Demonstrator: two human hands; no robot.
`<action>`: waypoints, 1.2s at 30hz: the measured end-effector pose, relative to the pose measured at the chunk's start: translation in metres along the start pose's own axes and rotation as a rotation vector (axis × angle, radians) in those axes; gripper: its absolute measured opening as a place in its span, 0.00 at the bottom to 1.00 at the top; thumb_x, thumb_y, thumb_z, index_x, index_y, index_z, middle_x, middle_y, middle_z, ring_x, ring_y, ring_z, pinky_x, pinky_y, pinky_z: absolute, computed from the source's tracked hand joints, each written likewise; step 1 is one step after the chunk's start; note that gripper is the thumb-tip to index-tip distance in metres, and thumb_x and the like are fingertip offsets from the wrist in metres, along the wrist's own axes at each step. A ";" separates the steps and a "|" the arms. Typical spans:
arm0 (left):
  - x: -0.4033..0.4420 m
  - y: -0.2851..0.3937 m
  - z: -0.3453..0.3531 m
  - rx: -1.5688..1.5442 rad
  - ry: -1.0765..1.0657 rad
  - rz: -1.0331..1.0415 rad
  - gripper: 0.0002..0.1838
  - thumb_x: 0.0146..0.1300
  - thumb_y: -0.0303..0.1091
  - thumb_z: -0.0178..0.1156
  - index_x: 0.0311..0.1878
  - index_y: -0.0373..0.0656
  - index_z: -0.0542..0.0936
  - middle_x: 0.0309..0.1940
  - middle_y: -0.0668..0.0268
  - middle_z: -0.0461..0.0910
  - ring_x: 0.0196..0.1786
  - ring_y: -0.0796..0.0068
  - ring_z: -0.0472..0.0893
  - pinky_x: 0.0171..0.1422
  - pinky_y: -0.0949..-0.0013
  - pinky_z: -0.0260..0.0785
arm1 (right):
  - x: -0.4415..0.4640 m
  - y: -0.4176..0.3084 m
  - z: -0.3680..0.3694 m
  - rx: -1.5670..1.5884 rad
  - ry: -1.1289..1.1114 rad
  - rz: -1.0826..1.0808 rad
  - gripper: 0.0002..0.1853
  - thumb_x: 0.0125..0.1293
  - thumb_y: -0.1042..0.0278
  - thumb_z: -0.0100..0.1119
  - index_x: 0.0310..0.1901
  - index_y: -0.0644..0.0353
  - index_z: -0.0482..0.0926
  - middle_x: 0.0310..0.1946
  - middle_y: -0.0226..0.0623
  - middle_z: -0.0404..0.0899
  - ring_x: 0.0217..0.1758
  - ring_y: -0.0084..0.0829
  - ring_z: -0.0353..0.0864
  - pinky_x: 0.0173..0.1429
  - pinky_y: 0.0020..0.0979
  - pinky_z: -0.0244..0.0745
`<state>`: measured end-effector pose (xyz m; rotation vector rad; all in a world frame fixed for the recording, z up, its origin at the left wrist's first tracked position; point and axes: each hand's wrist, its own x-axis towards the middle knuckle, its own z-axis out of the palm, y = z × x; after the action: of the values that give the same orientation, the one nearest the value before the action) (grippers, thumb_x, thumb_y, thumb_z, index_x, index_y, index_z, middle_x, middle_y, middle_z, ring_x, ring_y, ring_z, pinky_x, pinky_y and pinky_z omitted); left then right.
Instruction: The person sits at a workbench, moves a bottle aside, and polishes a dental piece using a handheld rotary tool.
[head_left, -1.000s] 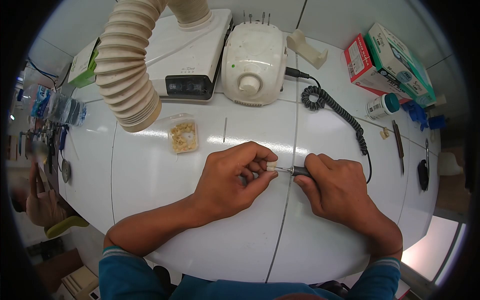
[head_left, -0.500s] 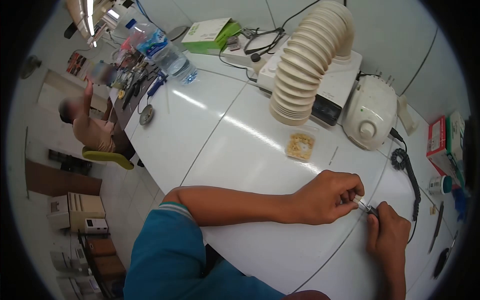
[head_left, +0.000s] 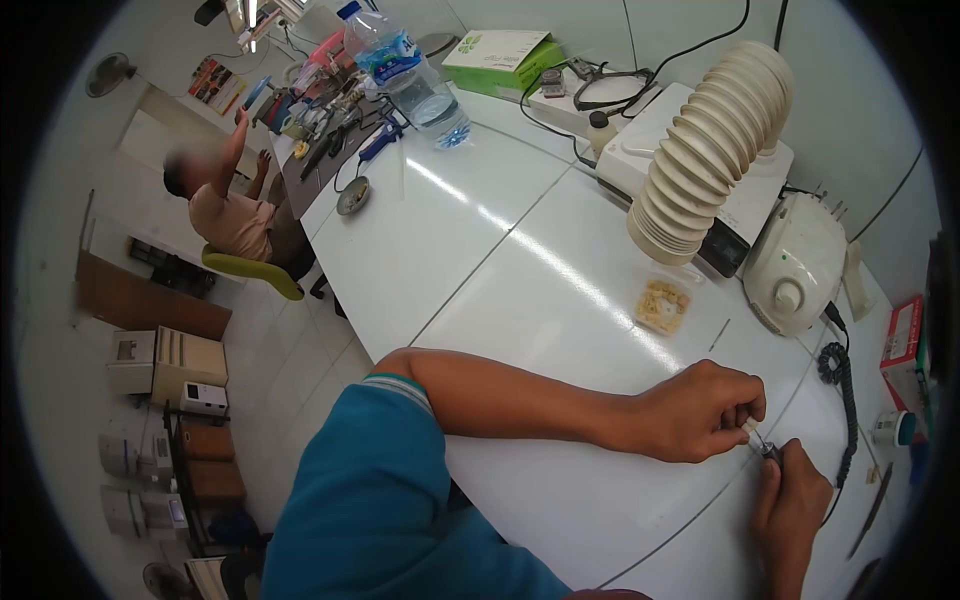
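My left hand (head_left: 695, 410) reaches across the white table, its fingers pinched on a small cream-coloured piece (head_left: 749, 425). Held in my right hand (head_left: 793, 510) is a rotary handpiece (head_left: 770, 453), dark and metallic at the front, with its thin bit pointing at the piece. The bit's tip is at or very near the piece; whether they touch, I cannot tell. A coiled black cord (head_left: 848, 430) runs near my right hand to a cream control unit with a dial (head_left: 795, 270). A clear box of small yellowish pieces (head_left: 662, 307) lies beyond my left hand.
A ribbed suction hose (head_left: 705, 160) bends down over the table from a white machine (head_left: 745, 195). At the back stand a water bottle (head_left: 410, 85) and a green-and-white box (head_left: 503, 58). A jar (head_left: 893, 428) is at right. Another person (head_left: 235, 215) sits at the far left.
The view has shifted, so the table and its things appear further right. Both hands keep their holds on the piece and the handpiece. The seated person's arm is still raised.
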<state>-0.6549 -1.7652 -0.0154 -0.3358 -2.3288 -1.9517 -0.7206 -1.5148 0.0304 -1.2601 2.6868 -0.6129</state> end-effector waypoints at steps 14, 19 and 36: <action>0.001 0.001 0.000 0.024 0.008 0.036 0.12 0.69 0.24 0.74 0.51 0.33 0.82 0.39 0.57 0.88 0.38 0.66 0.90 0.41 0.66 0.84 | -0.001 0.002 0.000 0.038 -0.018 0.001 0.12 0.82 0.68 0.52 0.39 0.67 0.68 0.26 0.58 0.70 0.28 0.67 0.71 0.33 0.55 0.61; 0.000 0.001 -0.001 0.024 0.008 0.041 0.12 0.68 0.24 0.74 0.51 0.34 0.82 0.40 0.57 0.88 0.37 0.65 0.90 0.41 0.65 0.84 | -0.001 0.002 0.000 0.032 -0.028 0.003 0.12 0.83 0.68 0.52 0.39 0.67 0.68 0.26 0.58 0.70 0.27 0.66 0.71 0.33 0.55 0.60; 0.006 0.019 -0.001 0.202 -0.006 -0.115 0.14 0.68 0.24 0.79 0.54 0.37 0.88 0.40 0.64 0.91 0.41 0.80 0.89 0.45 0.75 0.83 | 0.001 0.002 -0.014 -0.038 -0.106 0.051 0.18 0.80 0.53 0.67 0.39 0.59 0.76 0.27 0.40 0.79 0.24 0.50 0.82 0.32 0.47 0.74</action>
<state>-0.6563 -1.7625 0.0037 -0.1963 -2.5734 -1.7405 -0.7263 -1.5103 0.0428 -1.1933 2.6466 -0.4768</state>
